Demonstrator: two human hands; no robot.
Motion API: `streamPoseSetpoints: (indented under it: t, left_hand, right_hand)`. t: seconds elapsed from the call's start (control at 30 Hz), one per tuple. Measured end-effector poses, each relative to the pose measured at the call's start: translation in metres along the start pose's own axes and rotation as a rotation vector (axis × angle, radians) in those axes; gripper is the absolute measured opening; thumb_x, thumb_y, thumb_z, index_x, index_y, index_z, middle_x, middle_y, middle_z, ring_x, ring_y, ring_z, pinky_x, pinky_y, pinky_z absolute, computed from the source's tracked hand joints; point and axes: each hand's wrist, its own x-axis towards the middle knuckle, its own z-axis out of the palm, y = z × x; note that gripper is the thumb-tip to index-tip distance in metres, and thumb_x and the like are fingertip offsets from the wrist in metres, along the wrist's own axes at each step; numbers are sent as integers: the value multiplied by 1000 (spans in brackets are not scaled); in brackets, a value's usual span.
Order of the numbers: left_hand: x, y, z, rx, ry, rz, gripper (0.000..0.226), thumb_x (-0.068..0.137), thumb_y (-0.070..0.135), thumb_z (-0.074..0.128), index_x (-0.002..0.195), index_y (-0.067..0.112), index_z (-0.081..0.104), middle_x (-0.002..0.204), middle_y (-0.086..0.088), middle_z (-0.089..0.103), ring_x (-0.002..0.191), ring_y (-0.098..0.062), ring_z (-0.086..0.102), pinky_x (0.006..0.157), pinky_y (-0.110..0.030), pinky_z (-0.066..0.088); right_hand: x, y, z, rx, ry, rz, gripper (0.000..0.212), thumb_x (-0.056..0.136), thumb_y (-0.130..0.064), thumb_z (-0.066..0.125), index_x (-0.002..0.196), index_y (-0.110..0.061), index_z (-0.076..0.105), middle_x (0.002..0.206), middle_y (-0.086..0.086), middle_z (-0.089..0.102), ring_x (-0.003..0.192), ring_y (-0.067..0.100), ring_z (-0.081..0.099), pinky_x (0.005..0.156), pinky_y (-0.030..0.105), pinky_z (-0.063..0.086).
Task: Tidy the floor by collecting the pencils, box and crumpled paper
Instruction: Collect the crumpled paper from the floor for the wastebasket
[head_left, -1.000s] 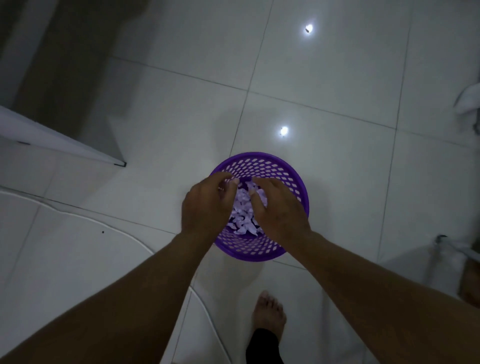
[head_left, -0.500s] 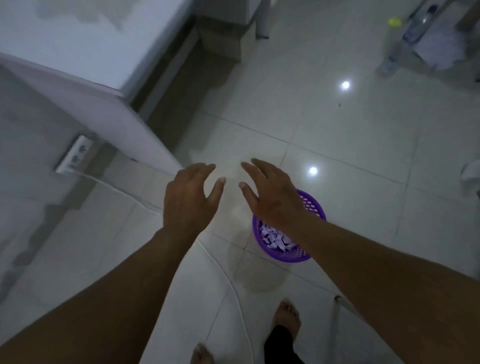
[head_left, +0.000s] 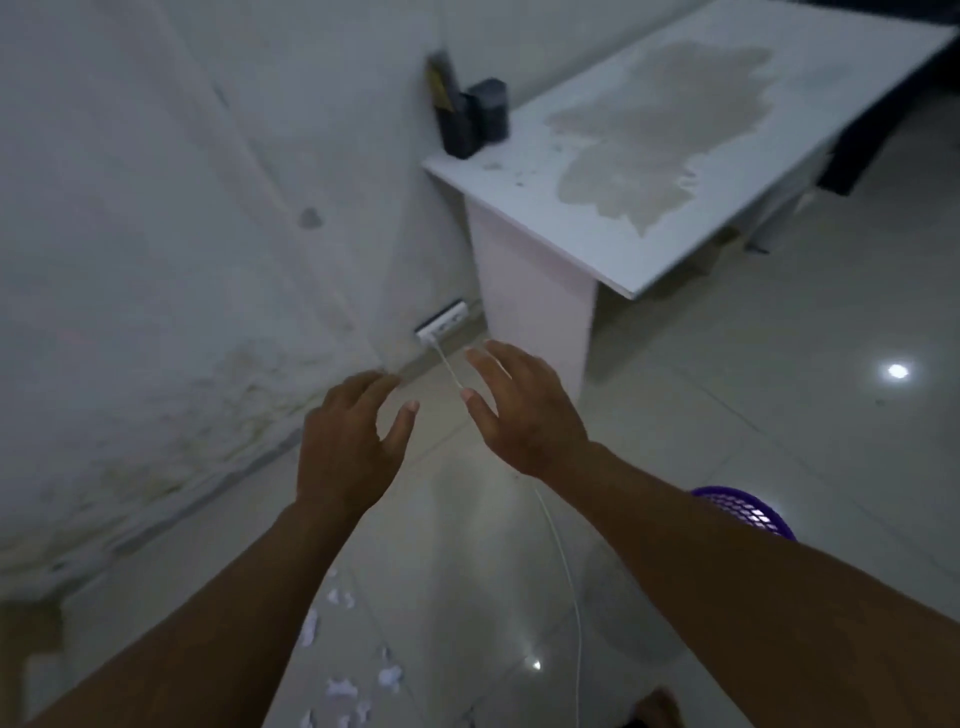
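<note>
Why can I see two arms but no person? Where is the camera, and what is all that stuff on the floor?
The camera sits on the person's head and looks forward and down, so you see what they see: their own two arms reaching out. There is just this one view. The left hand and the right hand are both open with fingers spread, and neither holds anything. Under the left arm, small white bits of paper lie scattered on the shiny tiled floor. A purple basket peeks out behind the right arm. A thin white cable runs across the floor up to a socket low on the wall. Ahead stands a white table with two dark holders at its back corner.
</note>
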Motion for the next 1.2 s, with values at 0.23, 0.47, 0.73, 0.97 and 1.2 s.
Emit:
streamPoseSetpoints:
  t: [0.23,0.47,0.73,0.97,1.2]
  left_hand:
    - [-92,-133,-104,31,113,-114,49,92,48,50,121,14,70,121,-9,67,105,-32,66,78,-47,56]
    - [-183,-226,-161,54,126,-262,51,94,49,49,123,12,68,123,-11,66,109,-30,64,84,-45,55]
    - [-264,-311,-169,76,114,-447,46,95,44,54,122,10,68,119,-11,67,106,-30,64,82,-47,55]
    - [-304,-365,-155,12,68,-568,47,95,47,51,127,15,63,124,-7,64,110,-27,63,84,-48,55]
    - [-336,-453,-119,-57,-81,-508,48,95,47,52,128,15,64,129,-8,63,113,-27,61,88,-44,54]
  right_hand:
    - [-3,-175,62,34,-87,-94,50,93,-40,45,135,-15,55,136,14,57,127,31,53,104,49,43]
    - [-32,-301,120,66,-246,-196,52,94,-42,41,136,-14,53,140,14,54,131,33,49,107,51,40]
    - [-50,-375,202,126,-392,-305,50,93,-40,44,132,-11,57,132,17,59,126,32,53,101,51,45]
    - [-51,-402,257,83,-518,-320,48,98,-37,47,141,-16,47,145,14,49,136,30,42,110,49,35]
    - [-88,-425,336,53,-522,-157,50,98,-39,44,142,-17,47,145,13,49,136,29,42,112,50,35]
